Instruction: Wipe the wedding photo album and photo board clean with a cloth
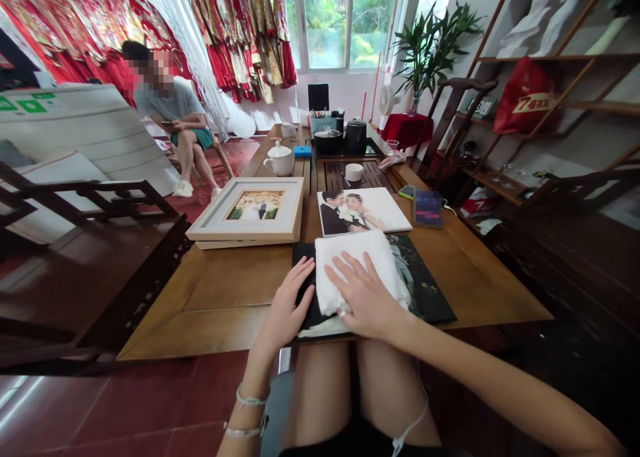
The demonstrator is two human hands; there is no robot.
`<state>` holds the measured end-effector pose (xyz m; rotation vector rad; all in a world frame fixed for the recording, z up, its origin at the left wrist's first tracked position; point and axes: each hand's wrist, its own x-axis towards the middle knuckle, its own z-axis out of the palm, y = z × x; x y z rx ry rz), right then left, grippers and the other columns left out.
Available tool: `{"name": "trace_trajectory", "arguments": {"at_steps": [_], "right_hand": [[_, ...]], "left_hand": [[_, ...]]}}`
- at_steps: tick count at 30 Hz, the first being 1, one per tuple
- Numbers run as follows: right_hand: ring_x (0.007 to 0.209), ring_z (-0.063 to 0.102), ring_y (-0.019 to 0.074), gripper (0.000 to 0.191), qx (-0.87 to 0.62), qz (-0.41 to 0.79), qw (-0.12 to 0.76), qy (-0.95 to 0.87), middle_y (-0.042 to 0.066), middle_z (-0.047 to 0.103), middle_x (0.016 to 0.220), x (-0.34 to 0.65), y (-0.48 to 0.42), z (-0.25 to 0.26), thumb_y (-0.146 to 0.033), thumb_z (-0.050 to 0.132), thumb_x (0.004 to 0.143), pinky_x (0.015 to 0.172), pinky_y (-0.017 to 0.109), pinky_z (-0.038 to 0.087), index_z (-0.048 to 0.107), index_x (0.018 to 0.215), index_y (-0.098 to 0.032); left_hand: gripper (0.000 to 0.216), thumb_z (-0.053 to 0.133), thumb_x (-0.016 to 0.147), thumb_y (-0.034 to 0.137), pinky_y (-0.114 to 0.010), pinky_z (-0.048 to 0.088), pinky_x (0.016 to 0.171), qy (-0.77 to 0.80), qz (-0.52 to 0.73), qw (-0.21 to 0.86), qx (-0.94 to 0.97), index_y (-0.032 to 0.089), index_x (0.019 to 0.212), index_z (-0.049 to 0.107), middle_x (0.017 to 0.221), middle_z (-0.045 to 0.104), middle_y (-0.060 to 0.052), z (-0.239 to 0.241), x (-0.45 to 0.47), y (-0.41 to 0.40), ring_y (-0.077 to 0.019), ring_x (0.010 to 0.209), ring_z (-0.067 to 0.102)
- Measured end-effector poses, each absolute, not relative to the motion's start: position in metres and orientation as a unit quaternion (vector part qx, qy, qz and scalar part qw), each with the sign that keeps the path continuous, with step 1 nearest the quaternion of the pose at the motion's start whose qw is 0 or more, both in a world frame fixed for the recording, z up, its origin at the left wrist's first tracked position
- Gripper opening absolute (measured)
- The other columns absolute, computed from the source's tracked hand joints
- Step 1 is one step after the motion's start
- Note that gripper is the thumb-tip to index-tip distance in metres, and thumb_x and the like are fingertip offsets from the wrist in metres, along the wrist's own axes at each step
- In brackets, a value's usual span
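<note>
A folded white towel [330, 264] lies on a dark photo panel [427, 284], which rests at the near edge of the wooden table and shows a figure in pale clothes. My right hand [367, 297] is spread flat on top of the towel, fingers stretched out, with a ring on one finger. At the panel's left edge, my left hand [290, 300] rests with fingers apart, its fingertips close to the towel. Much of the panel's picture is hidden under the towel and my right hand.
Beyond the panel lies a couple's photo print [390, 207]. Stacked pale frames [215, 227] stand to the left on the table [220, 317]. A phone [427, 208], a lidded white cup [279, 160] and a tea tray [333, 177] sit farther back. A seated person [173, 104] is at left.
</note>
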<state>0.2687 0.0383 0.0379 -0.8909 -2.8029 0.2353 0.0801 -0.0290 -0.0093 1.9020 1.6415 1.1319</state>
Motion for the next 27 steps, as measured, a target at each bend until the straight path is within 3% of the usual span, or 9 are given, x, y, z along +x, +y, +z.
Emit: {"name": "trace_trajectory", "arguments": {"at_steps": [7,14,21,27], "right_hand": [[0.146,0.009,0.0398,0.084,-0.227,0.150,0.053,-0.961,0.022,0.027,0.156,0.304,-0.040,0.039,-0.033,0.060,0.077,0.114,0.062,-0.008,0.028,0.152,-0.011],[0.147,0.001,0.0391,0.095,-0.296,0.123,0.072,-0.944,0.019,0.010,0.161,0.295,0.025,0.039,-0.026,0.070,0.068,0.115,0.061,0.005,0.027,0.153,-0.024],[0.147,0.013,0.0358,0.078,-0.368,0.106,0.054,-0.922,0.015,0.023,0.159,0.278,0.100,0.045,-0.023,0.059,0.078,0.113,0.065,0.005,0.032,0.151,-0.027],[0.147,0.008,0.0375,0.085,-0.302,0.093,0.051,-0.947,0.013,0.023,0.160,0.287,0.043,0.042,-0.020,0.054,0.072,0.114,0.065,0.001,0.028,0.153,-0.017]], "left_hand": [[0.043,0.042,0.097,0.027,-0.050,0.027,0.119,0.578,0.407,0.197,0.679,0.020,0.138,0.050,0.150,0.045,-0.011,-0.010,0.080,-0.030,-0.0234,0.145,0.032],[0.041,0.044,0.097,0.027,-0.049,0.027,0.119,0.583,0.406,0.186,0.679,0.020,0.137,0.051,0.149,0.046,-0.011,-0.010,0.080,-0.029,-0.0223,0.144,0.033],[0.040,0.044,0.097,0.029,-0.047,0.027,0.119,0.585,0.406,0.190,0.676,0.019,0.135,0.053,0.149,0.046,-0.010,-0.012,0.079,-0.030,-0.0225,0.144,0.033],[0.040,0.044,0.097,0.027,-0.047,0.027,0.119,0.584,0.409,0.185,0.676,0.019,0.135,0.053,0.149,0.046,-0.011,-0.012,0.080,-0.029,-0.0225,0.144,0.034]]}}
